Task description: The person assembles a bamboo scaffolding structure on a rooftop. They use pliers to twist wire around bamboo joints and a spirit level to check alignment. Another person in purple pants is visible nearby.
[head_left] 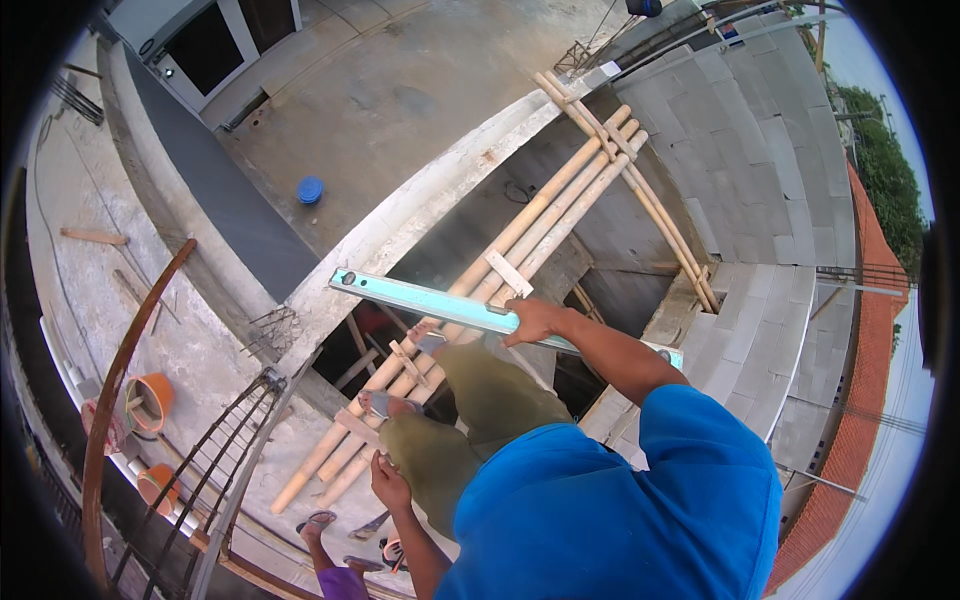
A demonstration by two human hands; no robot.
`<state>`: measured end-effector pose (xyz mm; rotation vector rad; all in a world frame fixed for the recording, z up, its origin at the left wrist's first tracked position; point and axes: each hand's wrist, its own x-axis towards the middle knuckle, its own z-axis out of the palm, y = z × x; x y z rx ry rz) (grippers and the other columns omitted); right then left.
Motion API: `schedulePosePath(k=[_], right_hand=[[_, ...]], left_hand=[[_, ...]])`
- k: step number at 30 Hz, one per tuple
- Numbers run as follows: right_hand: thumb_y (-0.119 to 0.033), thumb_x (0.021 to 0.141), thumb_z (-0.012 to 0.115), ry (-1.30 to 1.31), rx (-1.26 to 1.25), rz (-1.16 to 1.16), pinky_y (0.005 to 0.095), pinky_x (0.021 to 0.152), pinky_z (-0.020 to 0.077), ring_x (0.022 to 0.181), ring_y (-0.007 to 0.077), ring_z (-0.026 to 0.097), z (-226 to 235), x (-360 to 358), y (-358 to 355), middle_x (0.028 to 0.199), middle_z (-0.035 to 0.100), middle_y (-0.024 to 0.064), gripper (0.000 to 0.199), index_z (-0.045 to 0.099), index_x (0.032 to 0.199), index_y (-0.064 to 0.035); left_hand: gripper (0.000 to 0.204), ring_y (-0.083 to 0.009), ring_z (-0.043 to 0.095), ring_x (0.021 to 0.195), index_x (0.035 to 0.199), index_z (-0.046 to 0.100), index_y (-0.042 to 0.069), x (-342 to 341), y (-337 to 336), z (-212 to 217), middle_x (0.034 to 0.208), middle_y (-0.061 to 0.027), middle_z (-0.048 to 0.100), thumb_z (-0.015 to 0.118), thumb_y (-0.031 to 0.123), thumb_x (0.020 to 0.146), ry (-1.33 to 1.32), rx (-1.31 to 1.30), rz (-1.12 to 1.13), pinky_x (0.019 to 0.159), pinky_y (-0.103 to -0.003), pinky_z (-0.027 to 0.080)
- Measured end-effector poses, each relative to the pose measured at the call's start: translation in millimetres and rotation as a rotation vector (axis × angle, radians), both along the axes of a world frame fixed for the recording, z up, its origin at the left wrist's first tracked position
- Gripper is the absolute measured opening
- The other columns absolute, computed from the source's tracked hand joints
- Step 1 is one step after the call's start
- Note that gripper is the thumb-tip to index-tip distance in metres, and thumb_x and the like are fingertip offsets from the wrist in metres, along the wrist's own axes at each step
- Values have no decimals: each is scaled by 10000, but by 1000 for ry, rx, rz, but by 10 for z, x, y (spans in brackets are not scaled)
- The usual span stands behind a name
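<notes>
My right hand (533, 320) is closed around the middle of a long teal spirit level (430, 302), which lies crosswise in front of my legs. The level's left end is over a concrete beam (400, 220), and its right end shows beyond my forearm. My left hand (390, 483) hangs beside my left knee, holding nothing, its fingers loosely bent and partly apart. Beneath me, several round wooden poles (545, 215) form a walkway, with short wooden crosspieces (508, 272) fixed over them. My sandalled feet (388, 404) rest on these poles.
Below the poles is a deep opening (450, 250). A grey block wall (760, 150) rises on the right. At left are a rebar cage (225, 440), an orange bucket (150, 400) and a blue bucket (310, 190). Another person's foot (318, 520) shows at lower left.
</notes>
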<state>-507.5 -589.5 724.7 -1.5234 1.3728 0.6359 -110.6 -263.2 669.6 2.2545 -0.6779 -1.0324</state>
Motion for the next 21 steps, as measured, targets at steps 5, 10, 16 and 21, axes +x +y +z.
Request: schedulePosePath(k=[5,10,16,21], right_hand=[[-480,754,845,83,179,241,491,988,552,1146,451,687,-193,94,87,1190,720,295,849,585,1390,19],[-438,727,828,-42,252,550,487,952,579,1106,409,720,-505,1143,-27,1190,741,250,741,651,1328,-42],[-382,711,843,-312,177,823,521,914,575,1026,437,726,-892,2200,93,1165,745,220,731,620,1324,-52],[-321,741,826,-323,30,1000,473,921,539,1029,381,733,-1556,2503,112,1048,747,172,670,551,1309,-94]], left_hand=[[553,-405,548,1309,1391,661,74,-481,-1060,162,1311,-219,650,794,282,896,-216,-202,-713,1135,-536,421],[829,-388,343,1541,1516,557,147,-772,-1669,121,1558,-207,475,877,397,794,-257,-63,-955,1241,-630,250],[625,-325,605,1193,1303,619,90,-456,-1218,-935,1204,-121,629,815,143,712,-186,-1,-915,1040,-507,422],[470,-308,640,1003,1084,611,98,346,-794,-1429,1026,-99,618,777,82,645,-338,19,-823,855,-452,456]])
